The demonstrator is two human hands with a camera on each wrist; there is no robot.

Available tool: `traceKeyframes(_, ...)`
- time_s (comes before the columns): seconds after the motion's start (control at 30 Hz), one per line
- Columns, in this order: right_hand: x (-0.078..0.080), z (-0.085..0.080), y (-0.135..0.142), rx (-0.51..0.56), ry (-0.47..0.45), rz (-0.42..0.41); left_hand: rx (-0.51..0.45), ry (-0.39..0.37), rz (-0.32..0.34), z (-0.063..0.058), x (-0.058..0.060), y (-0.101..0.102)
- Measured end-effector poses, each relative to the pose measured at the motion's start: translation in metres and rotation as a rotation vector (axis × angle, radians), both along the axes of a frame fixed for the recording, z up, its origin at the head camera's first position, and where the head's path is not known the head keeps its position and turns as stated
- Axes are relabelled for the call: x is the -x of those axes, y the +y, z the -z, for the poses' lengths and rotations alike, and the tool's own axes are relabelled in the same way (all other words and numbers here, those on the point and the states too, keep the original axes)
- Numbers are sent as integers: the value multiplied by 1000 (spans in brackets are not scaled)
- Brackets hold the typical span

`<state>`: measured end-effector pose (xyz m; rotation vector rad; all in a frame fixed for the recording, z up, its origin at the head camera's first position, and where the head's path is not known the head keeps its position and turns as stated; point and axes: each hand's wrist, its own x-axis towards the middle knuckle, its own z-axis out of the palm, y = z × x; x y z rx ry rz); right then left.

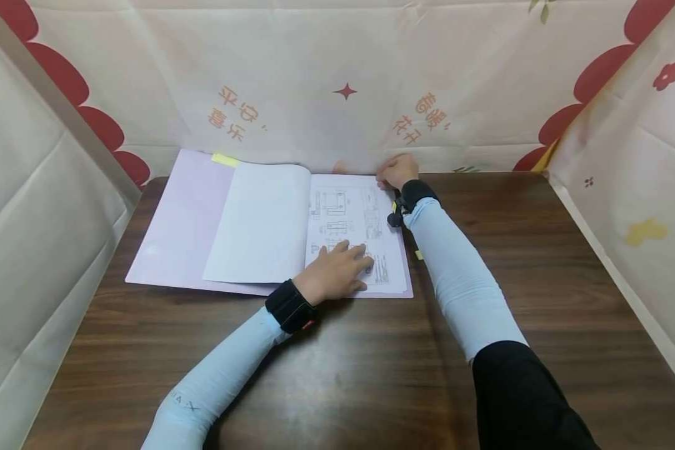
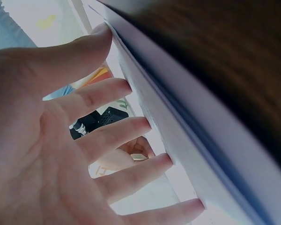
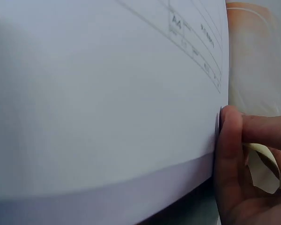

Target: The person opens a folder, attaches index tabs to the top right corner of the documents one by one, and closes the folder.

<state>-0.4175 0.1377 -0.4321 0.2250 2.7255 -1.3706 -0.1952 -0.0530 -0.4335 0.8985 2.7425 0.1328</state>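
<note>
A lilac folder (image 1: 171, 219) lies open on the table, its inner sheets turned to a page with technical drawings (image 1: 349, 187). My left hand (image 1: 337, 272) rests on the lower part of that page with fingers spread; the left wrist view shows the fingertips (image 2: 143, 123) touching the paper. At the page's far right corner is my right hand (image 1: 398, 172), its thumb and finger meeting at the sheet's edge. Curled within its fingers is a pale yellow slip (image 3: 264, 171), like a sticky note. How far the fingers reach behind the sheet is hidden.
A yellow tab (image 1: 225, 160) sits at the top of the folder's left side. A small yellow piece (image 1: 419, 255) shows beside the right edge. The wooden table (image 1: 337, 375) is walled by white printed cloth (image 1: 315, 62) behind and at both sides.
</note>
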Motion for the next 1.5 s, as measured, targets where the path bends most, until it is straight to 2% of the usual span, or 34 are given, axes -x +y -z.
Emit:
traceKeyframes(0.2, -3, 6, 9, -85, 20, 1, -7, -28, -7, 0, -3, 3)
traceKeyframes(0.43, -4, 9, 16, -128, 27, 99, 3, -13, 8, -1, -3, 7)
traceKeyframes(0.57, -7, 6, 16, -113, 29, 146, 2, -19, 8, -2, -2, 8)
traceKeyframes(0.77, -12, 4, 16, -22, 7, 208, -10, -27, -4, -1, -2, 10)
traceKeyframes(0.97, -11, 8, 26, -44, 25, 223, -27, -41, 6, -2, -3, 13)
traceKeyframes(1.13, -24, 7, 38, -110, 99, 156, -20, -36, 0, -1, -4, 13)
traceKeyframes(1.27, -37, 4, 52, -194, 155, 72, -22, -33, -1, 0, -4, 11)
traceKeyframes(1.37, -51, -1, 58, -261, 156, -56, -26, -33, -7, 0, -4, 8)
traceKeyframes(1.5, -83, -5, 54, -341, 186, -319, -43, -29, -18, -1, -4, 4)
